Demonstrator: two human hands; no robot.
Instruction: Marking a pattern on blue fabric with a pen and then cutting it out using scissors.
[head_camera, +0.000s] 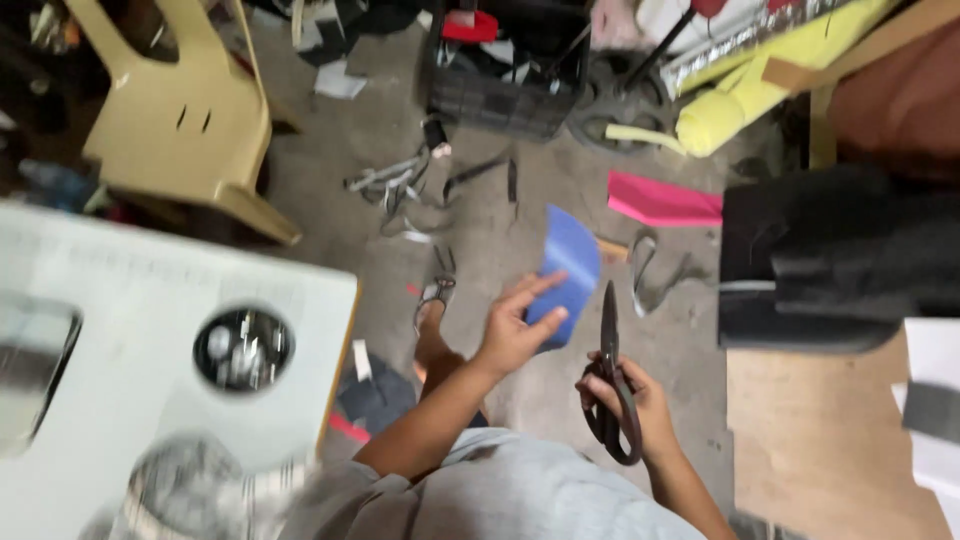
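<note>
**A:** what's in the hands here?

**B:** left hand (515, 330) pinches a blue sheet piece (566, 272) by its lower edge, fingers loosely spread, above the concrete floor (330, 200). right hand (635, 405) is closed through the handles of black scissors (610, 385), blades shut, pointing up just beside the sheet.

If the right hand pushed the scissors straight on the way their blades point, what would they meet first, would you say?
The right hand grips black scissors whose shut blades point up the picture. The blue piece in the left hand sits just left of that line. Beyond the tip lies a grey strap on the floor, though depth is unclear.
</note>
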